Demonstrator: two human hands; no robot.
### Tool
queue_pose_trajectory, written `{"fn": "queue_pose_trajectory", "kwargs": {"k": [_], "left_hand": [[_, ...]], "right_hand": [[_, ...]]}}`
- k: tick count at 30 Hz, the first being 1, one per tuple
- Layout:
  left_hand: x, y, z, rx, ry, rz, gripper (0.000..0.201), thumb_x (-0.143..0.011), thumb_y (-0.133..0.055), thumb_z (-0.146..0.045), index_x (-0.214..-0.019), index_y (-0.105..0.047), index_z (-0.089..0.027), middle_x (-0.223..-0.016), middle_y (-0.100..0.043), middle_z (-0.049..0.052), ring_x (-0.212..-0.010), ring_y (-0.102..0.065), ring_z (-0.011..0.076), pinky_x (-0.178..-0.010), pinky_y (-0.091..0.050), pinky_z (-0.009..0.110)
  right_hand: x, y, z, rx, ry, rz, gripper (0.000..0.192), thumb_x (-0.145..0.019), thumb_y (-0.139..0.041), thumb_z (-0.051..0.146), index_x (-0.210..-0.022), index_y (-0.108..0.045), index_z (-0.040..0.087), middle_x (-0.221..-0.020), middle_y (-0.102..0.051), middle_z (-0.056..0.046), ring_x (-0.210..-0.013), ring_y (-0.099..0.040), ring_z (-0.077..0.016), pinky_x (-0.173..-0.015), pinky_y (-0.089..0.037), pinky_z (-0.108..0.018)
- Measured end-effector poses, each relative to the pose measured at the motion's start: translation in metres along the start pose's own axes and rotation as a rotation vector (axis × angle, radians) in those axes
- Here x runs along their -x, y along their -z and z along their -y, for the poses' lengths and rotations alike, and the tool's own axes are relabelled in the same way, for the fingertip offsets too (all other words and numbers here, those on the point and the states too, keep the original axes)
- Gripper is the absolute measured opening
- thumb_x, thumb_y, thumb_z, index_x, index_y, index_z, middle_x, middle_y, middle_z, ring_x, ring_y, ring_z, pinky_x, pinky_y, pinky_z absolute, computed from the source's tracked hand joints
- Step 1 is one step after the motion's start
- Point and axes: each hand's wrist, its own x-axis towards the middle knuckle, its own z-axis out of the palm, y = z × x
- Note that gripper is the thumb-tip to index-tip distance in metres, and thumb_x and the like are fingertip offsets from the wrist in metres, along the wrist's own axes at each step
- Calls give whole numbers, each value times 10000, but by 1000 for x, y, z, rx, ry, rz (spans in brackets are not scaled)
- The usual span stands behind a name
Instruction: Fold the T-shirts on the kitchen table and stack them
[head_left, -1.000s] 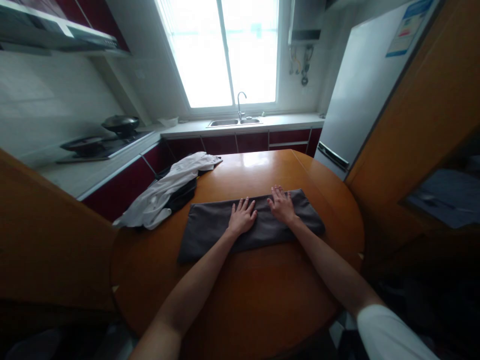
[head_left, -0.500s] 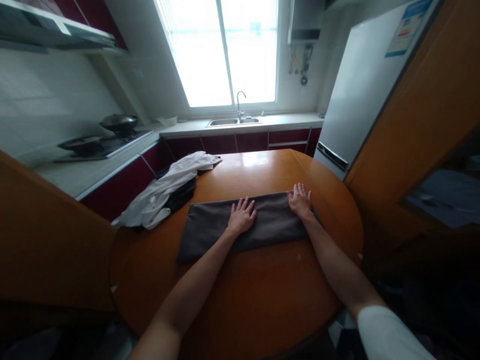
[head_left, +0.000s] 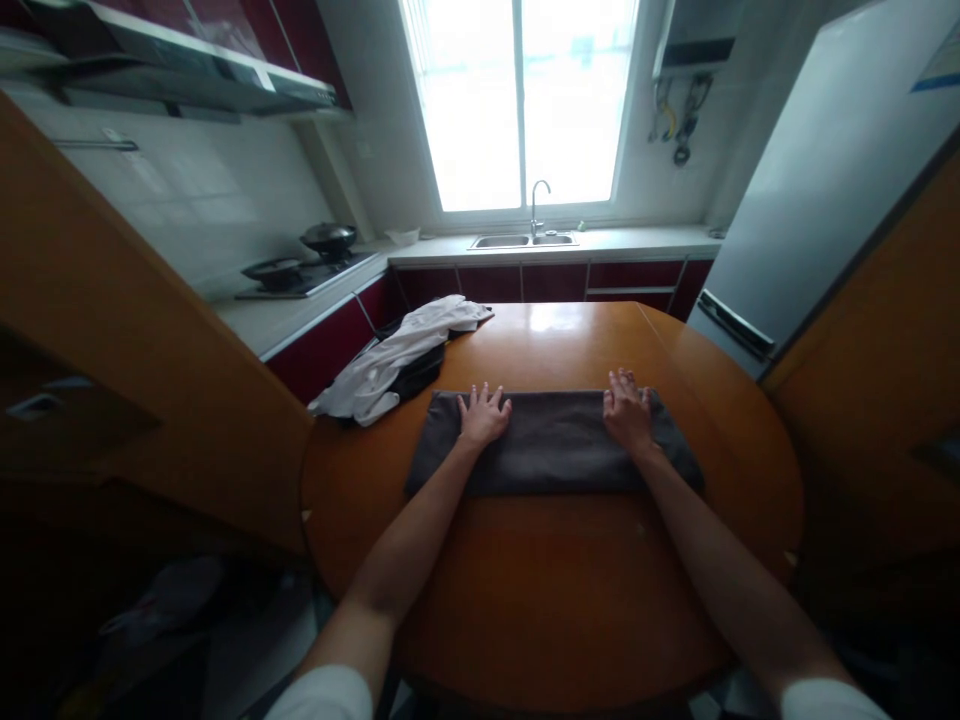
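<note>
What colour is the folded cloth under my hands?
Plain dark grey; the folded cloth shows best in the head view, between your two hands.

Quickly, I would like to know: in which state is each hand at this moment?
Left hand: open, fingers spread, resting on the gray cloth, holding nothing.
Right hand: open, laid over the cloth's far edge, no visible grip.

The dark grey folded cloth (head_left: 555,445) lies flat on the wooden table (head_left: 555,590). It has the shape of a long rectangle, stretched from left to right.
</note>
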Motion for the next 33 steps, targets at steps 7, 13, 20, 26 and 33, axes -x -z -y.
{"fn": "queue_pose_trajectory", "kwargs": {"k": [7,13,20,26,33], "left_hand": [[-7,8,19,16,13,-101,620,-1019,-307,-552,-1537,-450,-241,-1648,-313,107,-1536,-218,342,-1215,-162,628],[-10,12,61,-10,210,-96,598,-1034,-259,-492,-1534,-457,-230,-1633,-348,112,-1534,-230,335,-1222,-171,600],[-7,11,48,-36,146,-212,625,-1036,-264,-502,-1552,-425,-188,-1633,-335,148,-1534,-225,348,-1221,-162,606],[5,1,18,-45,16,-74,602,-1037,-292,-514,-1568,-393,-249,-1645,-323,102,-1542,-205,332,-1215,-179,609],[15,-9,-17,-24,-216,-142,613,-1034,-282,-524,-1582,-363,-261,-1665,-283,62,-1558,-162,283,-1248,-143,553]], "right_hand": [[-1,-12,-9,61,-12,151,594,-1052,-197,355,-1565,-351,100,-1652,-278,-163,-1544,-187,-257,-1217,-164,-558],[-6,-12,-28,58,-131,146,615,-1038,-189,343,-1539,-390,48,-1635,-310,-179,-1538,-209,-288,-1224,-130,-583],[-6,-1,-13,38,-85,-31,628,-1042,-157,356,-1566,-337,60,-1655,-267,-163,-1549,-172,-257,-1231,-126,-560],[3,-6,1,51,-48,221,627,-1047,-209,406,-1568,-343,85,-1656,-261,-165,-1547,-176,-277,-1217,-132,-601],[6,0,17,-11,18,42,620,-1058,-189,396,-1590,-283,92,-1672,-219,-155,-1559,-130,-237,-1232,-121,-551]]}}
